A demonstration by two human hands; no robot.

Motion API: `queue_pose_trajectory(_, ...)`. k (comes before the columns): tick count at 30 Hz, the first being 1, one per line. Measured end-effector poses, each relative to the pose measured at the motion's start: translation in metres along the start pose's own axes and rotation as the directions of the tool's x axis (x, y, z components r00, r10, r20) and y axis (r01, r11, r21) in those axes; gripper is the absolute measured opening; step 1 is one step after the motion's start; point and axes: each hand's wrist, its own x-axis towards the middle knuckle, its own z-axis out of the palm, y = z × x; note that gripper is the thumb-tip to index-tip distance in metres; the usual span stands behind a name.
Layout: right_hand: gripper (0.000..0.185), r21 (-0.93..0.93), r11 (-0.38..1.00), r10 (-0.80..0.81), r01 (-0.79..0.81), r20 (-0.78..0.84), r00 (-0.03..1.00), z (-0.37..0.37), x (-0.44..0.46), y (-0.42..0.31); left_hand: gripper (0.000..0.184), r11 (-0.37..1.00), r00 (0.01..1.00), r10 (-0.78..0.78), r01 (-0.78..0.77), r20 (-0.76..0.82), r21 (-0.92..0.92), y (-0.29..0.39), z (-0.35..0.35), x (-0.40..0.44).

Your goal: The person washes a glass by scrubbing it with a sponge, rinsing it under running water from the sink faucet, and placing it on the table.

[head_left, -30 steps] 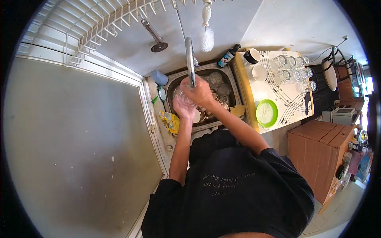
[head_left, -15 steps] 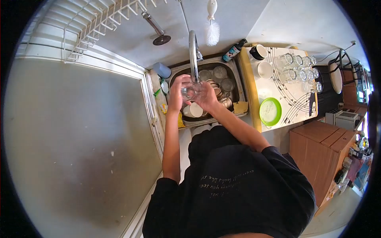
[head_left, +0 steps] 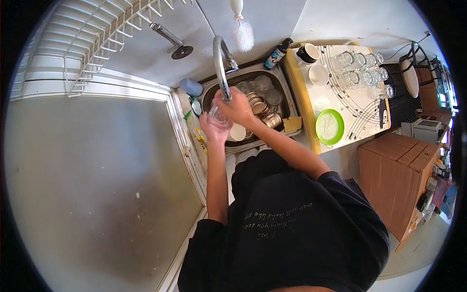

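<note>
Under the curved metal faucet (head_left: 221,68), my left hand (head_left: 214,130) holds a clear glass (head_left: 219,118) from below. My right hand (head_left: 237,106) lies over the glass's upper side, its fingers curled beneath the spout and partly hidden by it. Inside the metal sink (head_left: 288,97), below and beside my hands, are a white cup (head_left: 237,133), stacked brownish dishes (head_left: 256,103) and several clear glass items (head_left: 273,97).
Right of the sink, a table (head_left: 331,104) holds upturned glasses (head_left: 351,79), a white bowl (head_left: 318,75), a black mug (head_left: 308,52) and a green bowl (head_left: 330,127). A dark bottle (head_left: 277,54) stands behind the sink. A brush (head_left: 244,36) hangs above.
My right hand has moved from the glass's right side to over it, and my left hand has shifted lower beneath it. The camera view has also shifted slightly.
</note>
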Motion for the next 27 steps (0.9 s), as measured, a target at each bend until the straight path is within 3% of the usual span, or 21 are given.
queue_pose_trajectory(1, 0.023, 0.209, 0.970, 0.136, -0.121, -0.060, 0.989, 0.005, -0.002, 0.019, 0.067, 1.000, 1.000, 0.001, -0.001, -0.003, -0.003, 0.005, 0.005, -0.003)
queue_pose_trajectory(2, 0.023, 0.209, 0.970, 0.135, -0.121, -0.054, 0.989, 0.002, -0.005, 0.024, 0.070, 0.977, 0.989, 0.035, -0.004, -0.142, 0.214, 0.013, 0.019, -0.007)
queue_pose_trajectory(3, 0.023, 0.643, 0.641, 0.474, -0.420, 0.098, 0.875, -0.003, -0.009, 0.029, 0.073, 0.908, 0.958, 0.096, 0.027, -0.269, 0.419, 0.021, 0.032, -0.012)
queue_pose_trajectory(4, 0.024, 0.837, 0.066, 0.636, -0.544, 0.384, 0.669, -0.007, -0.012, 0.035, 0.073, 0.908, 0.958, 0.100, 0.023, -0.271, 0.417, 0.026, 0.039, -0.016)
queue_pose_trajectory(5, 0.024, 0.832, -0.178, 0.603, -0.525, 0.514, 0.610, -0.009, -0.016, 0.041, 0.077, 0.816, 0.980, 0.118, -0.003, -0.161, 0.578, 0.032, 0.048, -0.018)
queue_pose_trajectory(6, 0.024, 0.831, -0.177, 0.600, -0.527, 0.515, 0.612, -0.008, -0.020, 0.044, 0.081, 0.695, 0.992, 0.116, -0.044, -0.052, 0.718, 0.037, 0.059, -0.021)
queue_pose_trajectory(7, 0.028, 0.796, -0.356, 0.483, -0.489, 0.605, 0.633, -0.006, -0.026, 0.048, 0.087, 0.593, 0.994, 0.105, -0.079, 0.021, 0.802, 0.039, 0.070, -0.024)
queue_pose_trajectory(8, 0.033, 0.722, -0.523, 0.350, -0.453, 0.666, 0.658, -0.003, -0.032, 0.052, 0.087, 0.593, 0.994, 0.107, -0.079, 0.018, 0.801, 0.040, 0.080, -0.027)
queue_pose_trajectory(9, 0.044, 0.649, -0.657, 0.155, -0.385, 0.615, 0.773, -0.002, -0.036, 0.050, 0.087, 0.495, 0.994, 0.080, -0.101, 0.070, 0.863, 0.041, 0.086, -0.027)
queue_pose_trajectory(11, 0.049, 0.702, -0.593, 0.183, -0.394, 0.594, 0.783, -0.002, -0.037, 0.048, 0.087, 0.339, 0.988, 0.044, -0.157, 0.151, 0.928, 0.042, 0.089, -0.022)
queue_pose_trajectory(12, 0.054, 0.752, -0.526, 0.210, -0.398, 0.568, 0.796, -0.003, -0.035, 0.044, 0.087, 0.337, 0.988, 0.043, -0.157, 0.151, 0.928, 0.043, 0.089, -0.019)
queue_pose_trajectory(15, 0.056, 0.751, -0.518, 0.322, -0.409, 0.614, 0.721, -0.013, -0.029, 0.035, 0.092, 0.369, 0.980, 0.047, -0.195, 0.191, 0.909, 0.044, 0.091, -0.019)
queue_pose_trajectory(18, 0.056, 0.757, -0.534, 0.345, -0.376, 0.602, 0.720, -0.017, -0.026, 0.025, 0.085, 0.366, 0.969, 0.054, -0.244, 0.241, 0.898, 0.043, 0.104, -0.027)
queue_pose_trajectory(20, 0.055, 0.735, -0.580, 0.305, -0.351, 0.596, 0.743, -0.012, -0.027, 0.028, 0.078, 0.400, 0.948, 0.060, -0.310, 0.313, 0.863, 0.043, 0.113, -0.032)
queue_pose_trajectory(27, 0.050, 0.680, -0.647, 0.230, -0.345, 0.605, 0.762, -0.007, -0.028, 0.029, 0.075, 0.434, 0.959, 0.055, -0.275, 0.280, 0.858, 0.045, 0.119, -0.040)
